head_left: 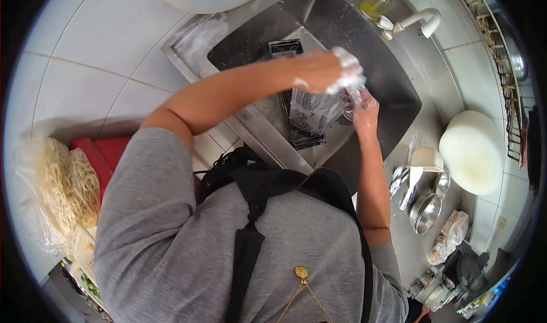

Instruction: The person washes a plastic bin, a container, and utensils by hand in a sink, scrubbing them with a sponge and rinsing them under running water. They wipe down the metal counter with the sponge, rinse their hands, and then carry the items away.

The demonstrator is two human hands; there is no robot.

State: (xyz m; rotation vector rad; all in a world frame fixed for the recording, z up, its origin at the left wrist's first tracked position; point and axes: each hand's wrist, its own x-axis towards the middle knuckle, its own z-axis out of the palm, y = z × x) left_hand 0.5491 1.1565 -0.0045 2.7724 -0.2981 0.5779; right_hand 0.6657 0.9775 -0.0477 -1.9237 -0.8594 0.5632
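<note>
My left hand [322,72] reaches across the sink, its fingers closed and covered in thick white suds [348,72]. What it grips, if anything, is hidden by the foam. Just below and to the right, my right hand [366,115] is closed around a clear, suds-streaked object [319,111] whose kind I cannot make out. Beneath both hands, a black rectangular tray [310,140] lies in the stainless steel sink [393,89], partly covered by my left hand and the clear object.
A white faucet [419,21] and a soap bottle [376,3] stand at the back. On the right counter are a round white board [472,152], metal bowls [426,213] and utensils [411,186]. Bagged noodles [68,180] sit at left, beside something red [105,157].
</note>
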